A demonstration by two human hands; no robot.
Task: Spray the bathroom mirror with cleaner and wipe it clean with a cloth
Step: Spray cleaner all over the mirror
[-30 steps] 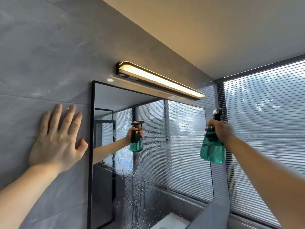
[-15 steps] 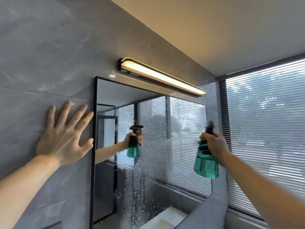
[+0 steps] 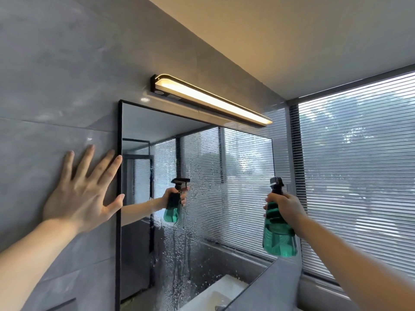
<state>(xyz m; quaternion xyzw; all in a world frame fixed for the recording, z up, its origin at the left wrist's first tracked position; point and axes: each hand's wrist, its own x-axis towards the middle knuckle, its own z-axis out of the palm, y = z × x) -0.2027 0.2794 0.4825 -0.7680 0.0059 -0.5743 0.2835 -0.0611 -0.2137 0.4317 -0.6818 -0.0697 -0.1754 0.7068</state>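
Lamp (image 3: 211,101) above mirror (image 3: 244,171); window (image 3: 359,176) to its right.

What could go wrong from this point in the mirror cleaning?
1. Droplets already streak down the middle of the black-framed wall mirror; with no cloth in view, they may drip down or dry into marks.
2. The left hand lies flat on the grey tiled wall, its thumb at the mirror frame, and may smudge it.
3. The right hand grips the teal spray bottle near the mirror's right edge, so spray may hit the wall.

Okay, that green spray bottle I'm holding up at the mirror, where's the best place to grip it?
Grip the spray bottle at its narrow dark neck, just under the trigger head, coming from the back, as the right hand does now. It hangs upright, nozzle towards the mirror, and the green body below looks too wide for a firm one-handed hold.
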